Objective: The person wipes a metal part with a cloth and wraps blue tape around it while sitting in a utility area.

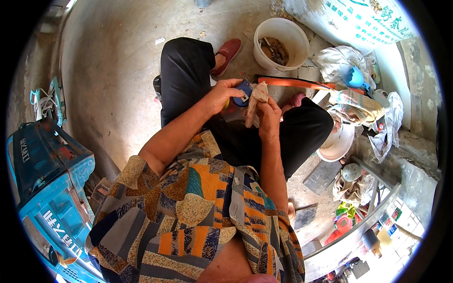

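My left hand (220, 96) is closed on a dark blue, rounded object (243, 87) with a small pale metal piece on its face; its exact kind I cannot make out. A bit of yellow shows beneath the fingers. In my right hand (269, 119) a stained, pale brown rag (256, 102) is pinched, bunched upward and hanging down beside the blue object. Whether rag and object touch is hard to tell. Both hands are held above my lap, between my spread knees in black trousers (186, 70).
Ahead stands a white bucket (302, 45) with murky contents. A long orange tool (292, 82) lies to its near side. Bags and cloths (356, 106) pile up at right, above a white basin (347, 145). A blue toolbox-like case (52, 188) stands at left. A large white sack (339, 21) leans far right.
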Available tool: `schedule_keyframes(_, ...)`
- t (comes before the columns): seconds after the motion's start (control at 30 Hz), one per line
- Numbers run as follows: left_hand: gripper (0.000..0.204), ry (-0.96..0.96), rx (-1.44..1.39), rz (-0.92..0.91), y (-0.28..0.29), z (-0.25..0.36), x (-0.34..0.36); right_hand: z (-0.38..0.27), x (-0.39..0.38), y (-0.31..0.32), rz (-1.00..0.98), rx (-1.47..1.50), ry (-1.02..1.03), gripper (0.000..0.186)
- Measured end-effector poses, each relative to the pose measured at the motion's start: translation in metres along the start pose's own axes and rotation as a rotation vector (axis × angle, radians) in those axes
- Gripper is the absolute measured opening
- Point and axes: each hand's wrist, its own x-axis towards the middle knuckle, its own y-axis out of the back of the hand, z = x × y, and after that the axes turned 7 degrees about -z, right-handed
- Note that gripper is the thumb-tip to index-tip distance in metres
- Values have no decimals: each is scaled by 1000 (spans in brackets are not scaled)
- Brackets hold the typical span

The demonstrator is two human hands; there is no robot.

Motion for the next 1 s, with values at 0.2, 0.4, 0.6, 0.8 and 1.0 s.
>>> schedule_keyframes(0.2, 48, 55, 202, -37, -10, 5, -6, -10, -3, -14, 17, -79, -8, 25)
schedule_keyframes(0.4, 53, 80, 275, -94, -14, 5, -10, -3, 0, -10, 47, -94, -21, 21)
schedule_keyframes(0.6, 53, 112, 216, -64, -17, 10, -9, 3, 5, -7, 138, -35, 69, 20)
schedule_keyframes(0.8, 46, 125, 201, -22, -12, 3, -5, 6, 5, -2, 163, -84, 182, 21)
schedule_keyframes(1.0, 34, 191, 279, 30, -11, 2, -5, 22, 6, 1, 99, -451, 235, 19)
